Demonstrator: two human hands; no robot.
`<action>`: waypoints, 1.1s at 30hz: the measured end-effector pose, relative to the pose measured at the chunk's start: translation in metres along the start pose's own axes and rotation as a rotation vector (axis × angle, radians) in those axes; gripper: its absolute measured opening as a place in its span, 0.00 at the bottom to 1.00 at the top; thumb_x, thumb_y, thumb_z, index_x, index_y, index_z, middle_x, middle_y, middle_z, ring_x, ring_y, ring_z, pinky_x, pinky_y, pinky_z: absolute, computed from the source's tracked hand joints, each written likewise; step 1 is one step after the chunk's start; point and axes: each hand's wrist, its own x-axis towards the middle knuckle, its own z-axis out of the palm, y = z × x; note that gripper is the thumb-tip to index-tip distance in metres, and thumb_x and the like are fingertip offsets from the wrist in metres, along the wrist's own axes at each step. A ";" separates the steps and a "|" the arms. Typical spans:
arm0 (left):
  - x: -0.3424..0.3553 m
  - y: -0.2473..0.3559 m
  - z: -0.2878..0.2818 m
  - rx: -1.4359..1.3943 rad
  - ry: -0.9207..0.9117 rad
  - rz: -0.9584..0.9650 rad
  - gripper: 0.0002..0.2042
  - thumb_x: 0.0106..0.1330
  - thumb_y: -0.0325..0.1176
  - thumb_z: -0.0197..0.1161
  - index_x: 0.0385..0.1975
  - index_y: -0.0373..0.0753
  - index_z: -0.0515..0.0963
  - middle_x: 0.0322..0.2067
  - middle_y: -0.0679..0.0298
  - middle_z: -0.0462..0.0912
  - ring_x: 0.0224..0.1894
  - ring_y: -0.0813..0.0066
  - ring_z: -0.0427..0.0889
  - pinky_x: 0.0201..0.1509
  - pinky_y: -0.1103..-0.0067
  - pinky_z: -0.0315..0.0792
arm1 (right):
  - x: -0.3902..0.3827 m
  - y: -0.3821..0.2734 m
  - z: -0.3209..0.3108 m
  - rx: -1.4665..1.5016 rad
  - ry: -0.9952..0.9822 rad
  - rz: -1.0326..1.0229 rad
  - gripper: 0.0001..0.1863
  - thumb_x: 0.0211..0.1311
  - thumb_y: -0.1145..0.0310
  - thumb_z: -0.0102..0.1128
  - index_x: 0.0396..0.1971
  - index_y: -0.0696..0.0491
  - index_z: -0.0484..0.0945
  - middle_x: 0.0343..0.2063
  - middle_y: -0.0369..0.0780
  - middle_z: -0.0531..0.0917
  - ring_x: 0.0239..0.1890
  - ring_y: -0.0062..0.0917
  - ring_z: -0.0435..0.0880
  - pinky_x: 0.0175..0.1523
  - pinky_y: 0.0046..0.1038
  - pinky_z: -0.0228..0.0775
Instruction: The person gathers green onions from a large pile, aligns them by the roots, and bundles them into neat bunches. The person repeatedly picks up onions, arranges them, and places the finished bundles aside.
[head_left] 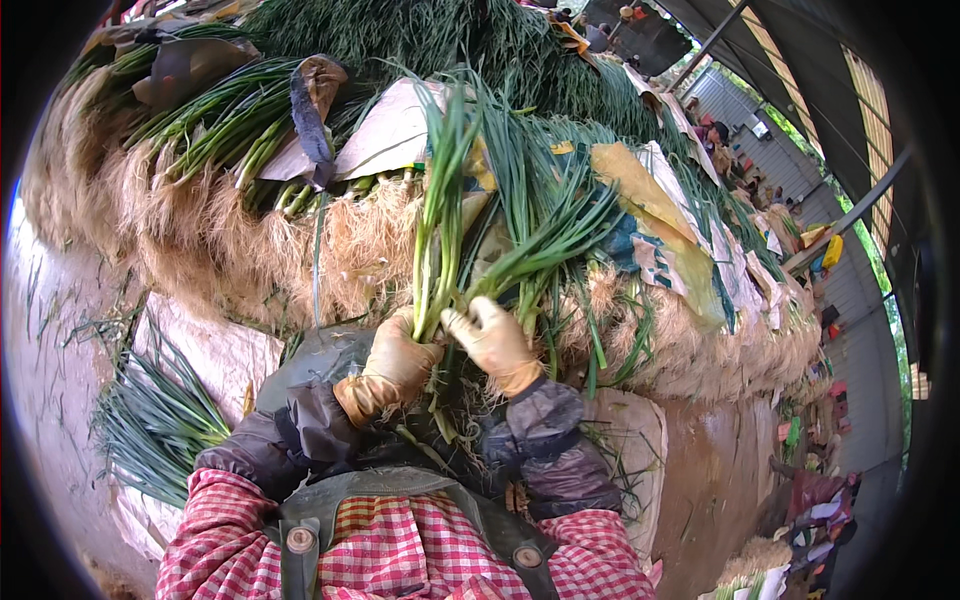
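Note:
My gloved left hand (396, 358) is closed around the lower ends of a bunch of green onions (436, 240), whose pale stalks stand upright with the leaves pointing away from me. Close beside it, my gloved right hand (494, 344) has its fingers pinched against the stalks near their bases. More green onion leaves (545, 250) fan out to the upper right from just above the right fingers; whether these are in the hand is not plain. Loose leaf scraps (440, 420) hang below the hands over my dark apron (375, 487).
A long heap of green onions with shaggy pale roots (330, 245) runs across in front, partly covered by sacking (395, 125) and a yellowish sheet (650, 215). More green onions (165, 415) lie on sacking at my left. Other people (825, 500) are along the right side.

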 end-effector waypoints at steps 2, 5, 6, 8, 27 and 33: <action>0.002 -0.004 0.001 0.038 -0.018 0.015 0.15 0.56 0.19 0.63 0.45 0.32 0.78 0.39 0.61 0.84 0.39 0.78 0.80 0.45 0.81 0.74 | -0.009 -0.020 0.016 -0.206 0.086 -0.051 0.17 0.63 0.53 0.56 0.25 0.51 0.75 0.19 0.42 0.80 0.21 0.33 0.80 0.23 0.33 0.69; 0.007 -0.003 -0.007 0.106 -0.097 -0.062 0.15 0.56 0.20 0.64 0.45 0.32 0.77 0.40 0.60 0.84 0.40 0.77 0.80 0.46 0.80 0.74 | -0.020 -0.052 0.027 -0.116 0.285 -0.237 0.12 0.62 0.63 0.59 0.23 0.55 0.76 0.17 0.45 0.78 0.18 0.37 0.78 0.26 0.32 0.70; 0.009 -0.001 -0.010 0.098 -0.126 -0.081 0.16 0.57 0.22 0.66 0.46 0.31 0.77 0.40 0.61 0.84 0.40 0.77 0.81 0.46 0.80 0.74 | -0.023 -0.061 0.023 -0.045 0.296 -0.351 0.13 0.63 0.63 0.58 0.23 0.56 0.75 0.18 0.43 0.78 0.17 0.34 0.78 0.26 0.30 0.70; 0.011 0.004 -0.015 0.265 -0.142 -0.096 0.17 0.56 0.22 0.67 0.47 0.31 0.76 0.39 0.61 0.84 0.39 0.76 0.82 0.47 0.80 0.75 | -0.027 -0.071 0.005 0.352 0.371 -0.557 0.15 0.68 0.60 0.54 0.26 0.55 0.74 0.19 0.36 0.78 0.18 0.22 0.77 0.27 0.27 0.72; 0.010 0.019 0.002 0.217 -0.069 -0.414 0.16 0.51 0.22 0.72 0.41 0.33 0.79 0.27 0.64 0.83 0.21 0.81 0.76 0.23 0.83 0.70 | 0.012 -0.024 -0.027 0.833 0.367 -0.128 0.06 0.65 0.73 0.55 0.32 0.60 0.78 0.20 0.35 0.80 0.16 0.14 0.73 0.19 0.16 0.66; 0.027 0.021 0.027 0.276 -0.128 -0.294 0.19 0.50 0.25 0.73 0.42 0.31 0.78 0.32 0.61 0.84 0.30 0.77 0.80 0.32 0.80 0.74 | -0.028 -0.043 -0.042 0.635 0.671 -0.363 0.04 0.66 0.72 0.56 0.37 0.54 0.78 0.23 0.34 0.80 0.22 0.15 0.75 0.24 0.17 0.71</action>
